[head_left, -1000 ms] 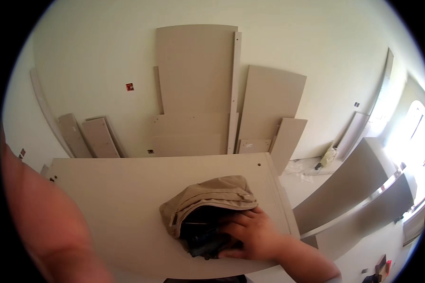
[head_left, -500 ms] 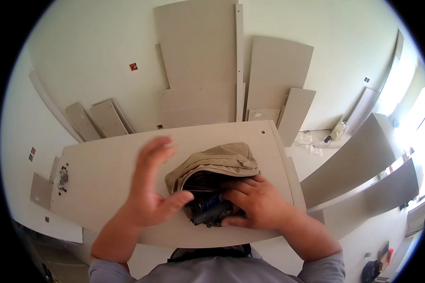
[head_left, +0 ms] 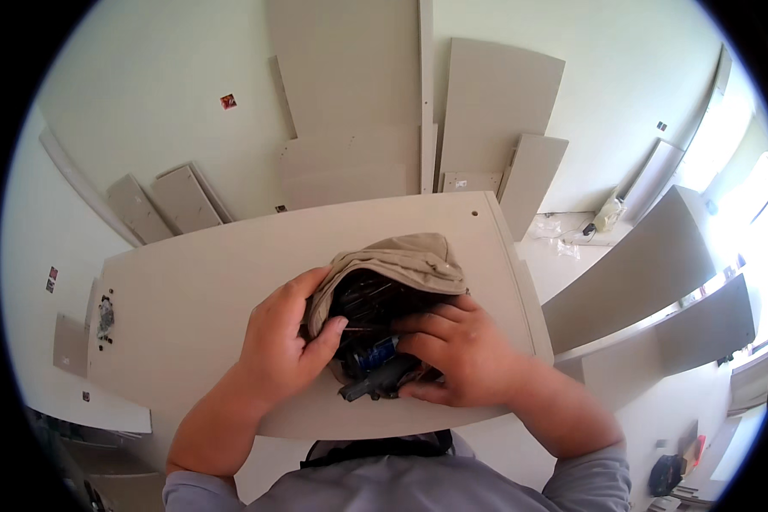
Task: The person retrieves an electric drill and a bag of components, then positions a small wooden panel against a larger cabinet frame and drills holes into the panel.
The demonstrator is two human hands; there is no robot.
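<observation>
A khaki canvas bag (head_left: pixel 405 254) lies on a pale board tabletop with its wide mouth facing me. Inside are dark tools, partly in shadow, along with a blue cylindrical item (head_left: pixel 377 351) and a dark grey tool-like piece (head_left: pixel 375 380) at the near lip. My left hand (head_left: pixel 286 341) pinches the bag's left rim, thumb inside the mouth and fingers outside. On the right side, my right hand (head_left: pixel 456 354) is curled over the bag's edge, fingertips reaching into the mouth and thumb lower down near the lip. Part of what those fingertips touch is hidden.
The bag rests on a large board tabletop (head_left: pixel 188 316), which has a small pile of hardware (head_left: pixel 105 318) at its left end. Several panels (head_left: pixel 495 111) lean against the far wall. Large boards (head_left: pixel 640 264) stand at right, and plastic wrapping (head_left: pixel 563 243) lies on the floor.
My left hand has come down from above the bag's left side and taken hold of its rim. The mouth is wider, showing more tools. My right hand stays at the right edge.
</observation>
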